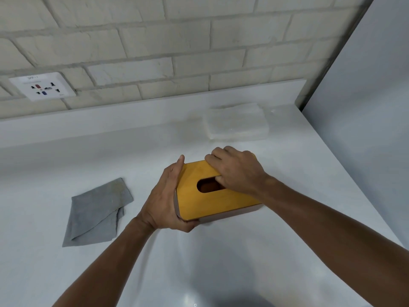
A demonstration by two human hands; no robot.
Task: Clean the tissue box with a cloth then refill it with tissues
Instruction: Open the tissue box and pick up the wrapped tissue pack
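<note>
Tissue box (217, 204) is seen near the middle of the white table (221, 262), with its yellow lid (194, 171) on top and a dark base under it. Its left end is gripped by the left hand (164, 196), with the thumb at the near corner and the fingers wrapped round the far side. The right hand (236, 169) is laid on the lid. Its fingers are curled over the far edge and its thumb looks to be hooked in the oval slot (209, 186), so the box is held by both hands. Only dark can be seen through the slot. The grey cloth (97, 211) lies folded on the table to the left, well apart from the box and touched by no hand. A stack of white tissues (236, 122) is set farther back, a little to the right. It cannot be told whether the box has been wiped yet. The step in hand is judged to be opening the box, most likely by lifting the lid off. For that, the base must be held firm while the lid is pulled straight up. Then either the cloth or the tissues must be fetched.
</note>
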